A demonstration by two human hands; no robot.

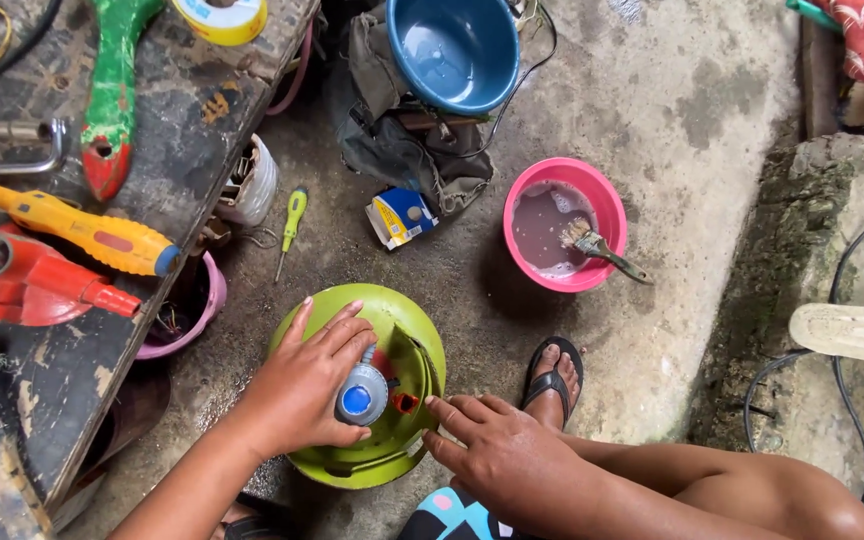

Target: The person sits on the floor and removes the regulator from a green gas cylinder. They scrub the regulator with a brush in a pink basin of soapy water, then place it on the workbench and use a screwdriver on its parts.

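We see a small blue, yellow and white box (400,217) on the floor, left of the pink bowl (565,224).

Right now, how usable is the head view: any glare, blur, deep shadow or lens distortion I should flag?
Head view: soft, even daylight, no hard glare; both hands, the left hand and right hand, and the green gas cylinder are sharp. Deep shadow under the workbench hides detail. Wide-angle bending shows at the edges. The pink basin stays clear.
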